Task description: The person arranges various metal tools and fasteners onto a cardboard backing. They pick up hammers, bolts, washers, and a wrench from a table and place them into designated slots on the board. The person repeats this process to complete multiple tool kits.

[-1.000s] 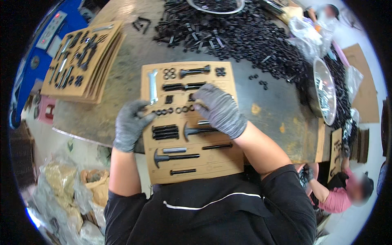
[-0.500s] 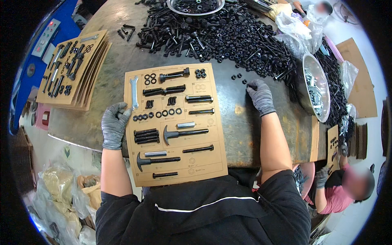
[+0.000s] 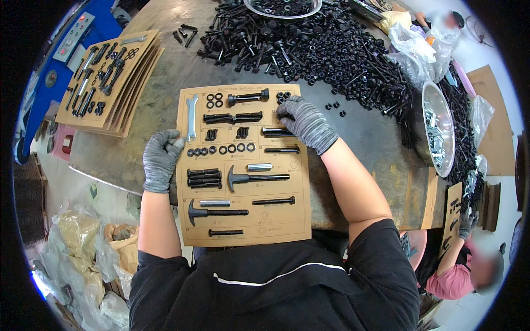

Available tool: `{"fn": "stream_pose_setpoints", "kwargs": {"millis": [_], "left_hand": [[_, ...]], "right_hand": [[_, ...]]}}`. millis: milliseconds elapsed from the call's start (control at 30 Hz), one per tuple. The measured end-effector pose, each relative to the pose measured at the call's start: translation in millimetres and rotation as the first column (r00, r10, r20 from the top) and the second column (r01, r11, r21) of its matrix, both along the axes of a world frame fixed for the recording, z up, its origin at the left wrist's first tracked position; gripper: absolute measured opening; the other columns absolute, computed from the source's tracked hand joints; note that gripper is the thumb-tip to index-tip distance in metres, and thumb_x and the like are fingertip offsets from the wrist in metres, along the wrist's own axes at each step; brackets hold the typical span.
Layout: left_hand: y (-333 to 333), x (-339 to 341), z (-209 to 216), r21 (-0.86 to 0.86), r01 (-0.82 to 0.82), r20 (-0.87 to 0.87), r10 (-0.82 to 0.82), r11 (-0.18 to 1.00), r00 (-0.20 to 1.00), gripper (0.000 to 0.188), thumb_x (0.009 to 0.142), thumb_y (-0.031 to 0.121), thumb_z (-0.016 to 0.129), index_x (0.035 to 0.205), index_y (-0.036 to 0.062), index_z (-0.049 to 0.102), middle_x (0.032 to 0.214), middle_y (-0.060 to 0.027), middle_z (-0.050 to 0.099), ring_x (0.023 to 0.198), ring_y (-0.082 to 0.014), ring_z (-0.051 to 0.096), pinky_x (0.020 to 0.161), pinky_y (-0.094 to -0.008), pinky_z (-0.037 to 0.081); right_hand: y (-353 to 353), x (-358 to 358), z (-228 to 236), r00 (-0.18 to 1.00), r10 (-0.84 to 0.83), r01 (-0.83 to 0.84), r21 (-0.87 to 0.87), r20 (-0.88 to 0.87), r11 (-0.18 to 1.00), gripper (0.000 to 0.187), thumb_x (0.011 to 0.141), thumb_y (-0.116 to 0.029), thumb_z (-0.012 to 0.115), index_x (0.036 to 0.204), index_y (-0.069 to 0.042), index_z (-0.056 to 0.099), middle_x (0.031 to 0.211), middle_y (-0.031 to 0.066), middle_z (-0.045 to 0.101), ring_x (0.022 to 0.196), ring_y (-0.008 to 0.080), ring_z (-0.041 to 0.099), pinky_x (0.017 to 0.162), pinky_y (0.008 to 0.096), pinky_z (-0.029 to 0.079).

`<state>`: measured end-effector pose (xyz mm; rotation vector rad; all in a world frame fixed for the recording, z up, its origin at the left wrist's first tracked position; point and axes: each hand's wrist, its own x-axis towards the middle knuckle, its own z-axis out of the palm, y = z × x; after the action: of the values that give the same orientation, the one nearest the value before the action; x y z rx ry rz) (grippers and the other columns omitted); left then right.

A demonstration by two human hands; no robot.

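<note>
Left hand [image 3: 161, 161] pinches left edge of brown card [image 3: 276, 188]; right hand [image 3: 307, 124], apart, curls beside black nuts [image 3: 284, 94] — its grip hidden. Card between hands: best held level, fingertips light. Beyond right hand, scuffed table [image 3: 353, 165], hardware heap [image 3: 342, 60], co-worker's pink sleeve [image 3: 444, 284]; beyond left — stacked cards [image 3: 113, 112].

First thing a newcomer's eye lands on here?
The heap of black bolts and nuts across the far side of the table. Then the brown card mid-picture, bearing black bolts and a silvery wrench; the gloved left hand is at its left edge, the right hand over its upper right.
</note>
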<state>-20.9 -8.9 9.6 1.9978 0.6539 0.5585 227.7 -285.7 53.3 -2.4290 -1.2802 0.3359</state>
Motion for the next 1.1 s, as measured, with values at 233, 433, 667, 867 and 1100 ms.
{"fn": "stream_pose_setpoints", "kwargs": {"millis": [233, 433, 667, 867, 1100], "left_hand": [[-4, -1, 5, -0.068, 0.002, 0.024, -0.001, 0.998, 1.000, 0.027, 0.079, 0.008, 0.077, 0.101, 0.0000, 0.064, 0.084, -0.0024, 0.063, 0.071, -0.0089, 0.053, 0.070, -0.0236, 0.049], [1, -3, -3, -0.053, 0.034, 0.043, -0.032, 0.998, 0.999, 0.024, 0.083, 0.010, 0.075, 0.103, 0.0019, 0.065, 0.087, -0.0001, 0.065, 0.071, -0.0063, 0.050, 0.069, -0.0214, 0.046], [2, -4, -3, -0.056, 0.030, 0.034, -0.028, 0.998, 0.999, 0.025, 0.083, 0.011, 0.075, 0.104, 0.0023, 0.065, 0.088, -0.0010, 0.065, 0.072, -0.0076, 0.052, 0.071, -0.0219, 0.047], [1, 0, -2, -0.070, 0.013, 0.026, -0.011, 0.997, 1.000, 0.025, 0.081, 0.008, 0.076, 0.102, 0.0009, 0.065, 0.084, -0.0011, 0.063, 0.071, -0.0076, 0.052, 0.069, -0.0229, 0.048], [-1, 3, -1, -0.059, 0.022, 0.013, -0.021, 0.998, 1.000, 0.024, 0.081, 0.007, 0.075, 0.102, 0.0000, 0.065, 0.085, -0.0020, 0.065, 0.072, -0.0081, 0.054, 0.071, -0.0228, 0.049]], "right_hand": [[-85, 50, -4, 0.806, -0.552, 0.517, 0.199, 0.214, 0.833, 0.030, 0.077, -0.018, 0.073, 0.103, -0.005, 0.066, 0.106, 0.0149, 0.064, 0.103, 0.0316, 0.060, 0.091, 0.0395, 0.049], [-104, 64, -12, 0.862, -0.489, 0.495, -0.011, 0.132, 0.869, 0.028, 0.084, -0.023, 0.069, 0.102, -0.002, 0.066, 0.095, 0.0185, 0.067, 0.090, 0.0329, 0.065, 0.084, 0.0383, 0.050], [-117, 64, -17, 0.804, -0.593, 0.595, 0.097, -0.055, 0.798, 0.028, 0.083, -0.025, 0.071, 0.100, -0.002, 0.065, 0.100, 0.0182, 0.067, 0.094, 0.0323, 0.064, 0.085, 0.0390, 0.050], [-129, 64, -16, 0.788, -0.590, 0.596, 0.022, 0.177, 0.803, 0.028, 0.089, -0.028, 0.061, 0.100, -0.003, 0.066, 0.095, 0.0209, 0.066, 0.092, 0.0392, 0.062, 0.082, 0.0430, 0.049], [-103, 65, -33, 0.912, -0.407, 0.403, 0.313, -0.054, 0.860, 0.038, 0.076, -0.014, 0.075, 0.112, -0.007, 0.064, 0.111, 0.0169, 0.063, 0.101, 0.0328, 0.062, 0.092, 0.0377, 0.049]]}}
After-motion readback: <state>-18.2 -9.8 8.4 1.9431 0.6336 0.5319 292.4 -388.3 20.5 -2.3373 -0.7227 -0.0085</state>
